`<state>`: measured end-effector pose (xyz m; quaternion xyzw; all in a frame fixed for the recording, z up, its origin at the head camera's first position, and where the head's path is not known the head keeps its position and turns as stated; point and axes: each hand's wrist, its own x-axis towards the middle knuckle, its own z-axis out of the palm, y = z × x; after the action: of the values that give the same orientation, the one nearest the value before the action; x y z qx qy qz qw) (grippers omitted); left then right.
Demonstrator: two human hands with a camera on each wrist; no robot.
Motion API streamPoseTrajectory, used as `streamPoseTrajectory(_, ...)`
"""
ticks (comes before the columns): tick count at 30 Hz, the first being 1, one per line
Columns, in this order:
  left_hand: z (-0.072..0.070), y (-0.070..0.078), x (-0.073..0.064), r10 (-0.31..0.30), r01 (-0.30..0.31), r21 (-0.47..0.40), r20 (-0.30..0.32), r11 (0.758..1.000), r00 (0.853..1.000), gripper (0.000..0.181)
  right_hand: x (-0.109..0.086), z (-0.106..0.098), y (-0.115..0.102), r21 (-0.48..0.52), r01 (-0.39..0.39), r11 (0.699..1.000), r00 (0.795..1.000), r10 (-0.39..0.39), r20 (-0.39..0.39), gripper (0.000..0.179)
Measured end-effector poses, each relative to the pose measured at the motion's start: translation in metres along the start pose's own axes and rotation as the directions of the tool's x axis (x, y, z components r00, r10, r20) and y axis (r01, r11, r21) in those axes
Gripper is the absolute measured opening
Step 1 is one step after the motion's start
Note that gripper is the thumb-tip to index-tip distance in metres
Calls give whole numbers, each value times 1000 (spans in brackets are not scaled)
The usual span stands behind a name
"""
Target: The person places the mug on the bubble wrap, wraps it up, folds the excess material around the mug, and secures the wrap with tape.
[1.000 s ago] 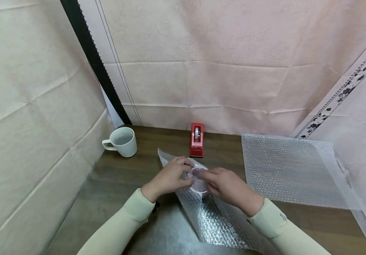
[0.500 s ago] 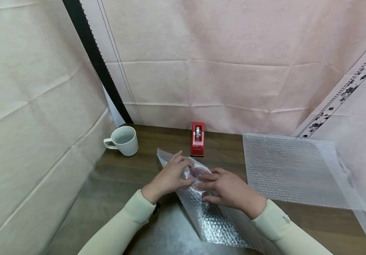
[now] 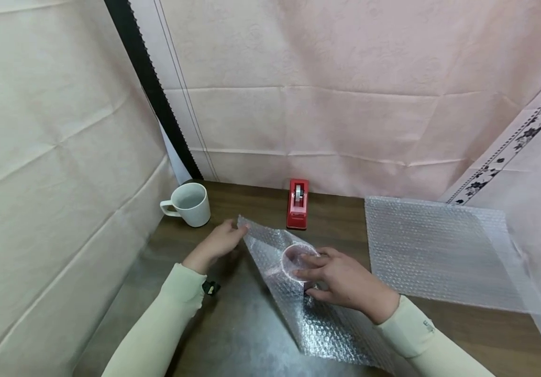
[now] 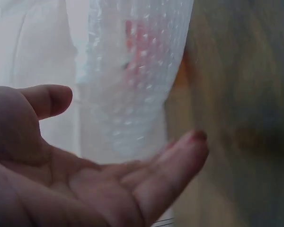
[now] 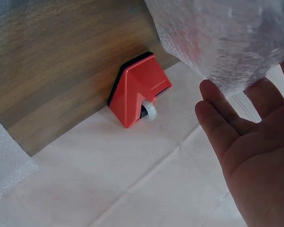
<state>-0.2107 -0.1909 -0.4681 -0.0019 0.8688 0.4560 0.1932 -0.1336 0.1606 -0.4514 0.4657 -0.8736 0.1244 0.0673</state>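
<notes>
A sheet of bubble wrap (image 3: 270, 256) lies diagonally at the middle of the table, around a round-rimmed clear vessel (image 3: 290, 261) that looks like a glass. My left hand (image 3: 218, 242) is at the sheet's far left corner. In the left wrist view that hand (image 4: 99, 184) has its thumb apart from its fingers, the wrap's tip (image 4: 128, 127) hanging just beyond them. With fingers extended, my right hand (image 3: 345, 283) rests over the vessel's right rim. In the right wrist view its fingertips touch the wrap (image 5: 222, 42); the vessel is hidden there.
A red tape dispenser (image 3: 297, 204) stands behind the wrap, near the back edge. At the back left is a white mug (image 3: 192, 207) with its handle to the left. Another bubble wrap sheet (image 3: 421, 251) lies flat on the right. Cloth curtains (image 3: 345, 120) bound the table.
My left hand has left the vessel's rim and moved left to the wrap's corner. My right hand's fingers have spread and stay at the rim. The view has shifted slightly.
</notes>
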Motion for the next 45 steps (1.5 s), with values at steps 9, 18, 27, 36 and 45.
streamPoseTrajectory(9,9,-9,10,125,-104,-269,62,958,990,49,1,0,-2,14,-14,1000,1000,14,21,52)
streamPoseTrajectory(18,21,11,-4,276,-279,-25,-77,960,958,42,2,-1,-4,21,-32,999,999,31,40,52)
streamPoseTrajectory(27,45,42,-25,432,-419,216,-16,882,902,36,4,2,-5,-19,-44,999,998,45,37,47)
streamPoseTrajectory(36,67,58,-39,573,-581,410,157,703,805,39,6,7,-5,-64,-15,998,1000,16,15,39)
streamPoseTrajectory(45,71,61,-41,640,-689,527,313,498,702,39,7,5,-3,-69,16,998,1000,-15,19,38)
